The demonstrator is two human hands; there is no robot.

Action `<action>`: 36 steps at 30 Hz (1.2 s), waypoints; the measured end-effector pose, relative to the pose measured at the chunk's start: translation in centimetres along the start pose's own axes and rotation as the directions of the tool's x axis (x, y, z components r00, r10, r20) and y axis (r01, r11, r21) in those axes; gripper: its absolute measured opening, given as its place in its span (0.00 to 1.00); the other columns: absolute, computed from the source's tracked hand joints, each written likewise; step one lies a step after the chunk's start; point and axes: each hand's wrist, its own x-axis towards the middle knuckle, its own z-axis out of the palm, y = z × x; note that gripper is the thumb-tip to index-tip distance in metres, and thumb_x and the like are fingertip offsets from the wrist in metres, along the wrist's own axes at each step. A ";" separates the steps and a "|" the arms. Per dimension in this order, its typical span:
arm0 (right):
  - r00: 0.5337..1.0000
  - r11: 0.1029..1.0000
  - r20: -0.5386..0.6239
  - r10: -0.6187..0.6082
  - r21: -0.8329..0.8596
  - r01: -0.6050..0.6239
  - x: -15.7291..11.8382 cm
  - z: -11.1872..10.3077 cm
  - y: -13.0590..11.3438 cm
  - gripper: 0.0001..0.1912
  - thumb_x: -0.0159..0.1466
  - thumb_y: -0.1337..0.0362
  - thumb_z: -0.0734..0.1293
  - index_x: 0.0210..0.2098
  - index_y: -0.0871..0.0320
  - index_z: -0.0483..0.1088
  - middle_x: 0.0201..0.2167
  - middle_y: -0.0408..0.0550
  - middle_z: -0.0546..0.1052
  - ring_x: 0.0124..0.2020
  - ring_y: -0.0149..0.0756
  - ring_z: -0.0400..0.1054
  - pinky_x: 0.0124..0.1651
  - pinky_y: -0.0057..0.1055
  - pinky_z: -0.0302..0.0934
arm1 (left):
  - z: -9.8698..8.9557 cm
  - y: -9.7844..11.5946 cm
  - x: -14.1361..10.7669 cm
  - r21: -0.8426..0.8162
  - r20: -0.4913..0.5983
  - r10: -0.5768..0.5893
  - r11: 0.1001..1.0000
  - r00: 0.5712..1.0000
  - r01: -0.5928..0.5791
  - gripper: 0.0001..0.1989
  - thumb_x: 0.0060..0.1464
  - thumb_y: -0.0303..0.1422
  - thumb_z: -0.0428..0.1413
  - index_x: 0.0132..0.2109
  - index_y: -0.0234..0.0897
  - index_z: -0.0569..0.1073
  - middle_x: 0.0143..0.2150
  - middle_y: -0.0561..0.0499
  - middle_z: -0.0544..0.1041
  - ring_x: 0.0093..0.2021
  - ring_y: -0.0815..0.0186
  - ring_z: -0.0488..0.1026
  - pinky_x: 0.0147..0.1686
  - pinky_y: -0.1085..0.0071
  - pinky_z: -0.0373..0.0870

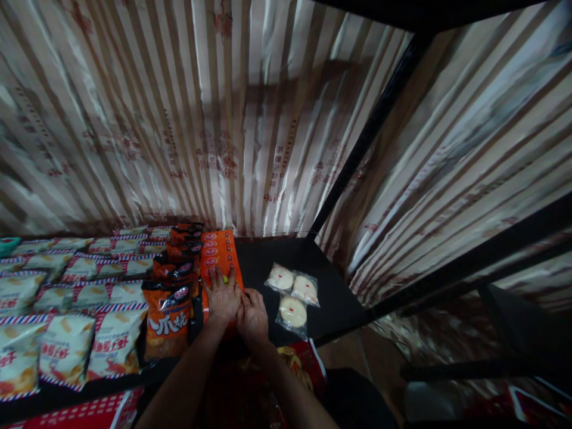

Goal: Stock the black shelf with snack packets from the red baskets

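My left hand point(223, 298) lies palm down on a row of orange packages point(218, 247) printed with repeated logos, its fingers spread. A small yellow spot shows by its fingers. Right beside it, my right hand point(253, 316) is at the row's front right edge, with the fingers curled and pressed together; what they hold, if anything, is hidden. Left of the row stand orange and black snack bags point(167, 325), one behind another. To the right, three round, pale, flat cakes in clear wrappers point(292, 313) lie on the black shelf point(333, 292).
Several rows of white snack bags with striped edges point(116, 339) fill the shelf's left side. Striped, shiny fabric point(268, 119) hangs behind, and a black post point(370, 137) slants at the right. A red packet point(315, 360) is below my right forearm; a red basket point(84, 414) is lower left.
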 end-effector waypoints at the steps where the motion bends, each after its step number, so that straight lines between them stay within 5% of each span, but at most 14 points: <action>1: 1.000 1.000 0.003 0.005 -0.002 -0.005 0.0 -0.2 -0.1 0.21 0.59 0.71 0.57 0.50 0.64 0.70 0.44 0.56 0.72 0.47 0.43 0.60 0.54 0.38 0.58 | 0.1 0.0 0.0 -0.001 0.007 0.001 1.000 1.000 -0.001 0.26 0.56 0.37 0.46 0.62 0.46 0.58 0.65 0.43 0.55 0.65 0.44 0.45 0.58 0.42 0.42; 7: 1.000 0.999 0.010 0.005 -0.047 -0.005 -0.9 -1.1 -0.4 0.18 0.60 0.71 0.58 0.46 0.59 0.72 0.39 0.54 0.72 0.42 0.43 0.61 0.46 0.38 0.61 | -0.2 0.0 0.2 -0.017 0.055 -0.020 1.000 0.998 0.021 0.27 0.55 0.38 0.46 0.62 0.46 0.57 0.65 0.43 0.56 0.65 0.45 0.44 0.58 0.42 0.43; 14: 0.997 0.997 0.039 -0.072 -0.032 0.073 -2.5 -1.2 -0.4 0.18 0.60 0.69 0.59 0.49 0.62 0.68 0.48 0.55 0.70 0.47 0.44 0.59 0.51 0.40 0.58 | -0.4 0.1 0.0 -0.017 0.045 -0.026 0.999 0.999 0.027 0.26 0.56 0.37 0.45 0.62 0.45 0.57 0.65 0.43 0.56 0.65 0.45 0.45 0.58 0.42 0.42; 21: 0.998 0.998 0.064 0.010 -0.057 -0.006 -2.4 -1.2 -0.9 0.21 0.56 0.63 0.62 0.49 0.63 0.67 0.49 0.56 0.69 0.49 0.46 0.59 0.51 0.42 0.56 | -0.2 0.2 0.2 -0.042 0.091 -0.047 0.998 0.995 0.051 0.27 0.55 0.37 0.46 0.63 0.46 0.56 0.66 0.43 0.54 0.66 0.46 0.43 0.58 0.41 0.38; 30: 0.995 0.996 0.079 0.058 -0.067 -0.053 -2.4 -2.3 -1.8 0.21 0.55 0.62 0.64 0.48 0.61 0.68 0.47 0.56 0.70 0.50 0.47 0.60 0.50 0.42 0.56 | -1.8 0.1 0.4 -0.108 0.082 -0.056 0.992 0.995 0.065 0.24 0.54 0.36 0.47 0.59 0.48 0.63 0.64 0.44 0.56 0.65 0.46 0.46 0.58 0.44 0.46; 36: 0.997 0.995 0.051 0.057 -0.079 -0.053 -2.7 -2.0 -1.7 0.20 0.54 0.63 0.64 0.46 0.60 0.68 0.48 0.57 0.70 0.50 0.49 0.60 0.51 0.44 0.56 | -2.1 0.1 0.8 -0.118 0.147 -0.085 0.988 0.985 0.103 0.24 0.56 0.37 0.45 0.61 0.49 0.59 0.64 0.43 0.57 0.64 0.47 0.48 0.57 0.44 0.50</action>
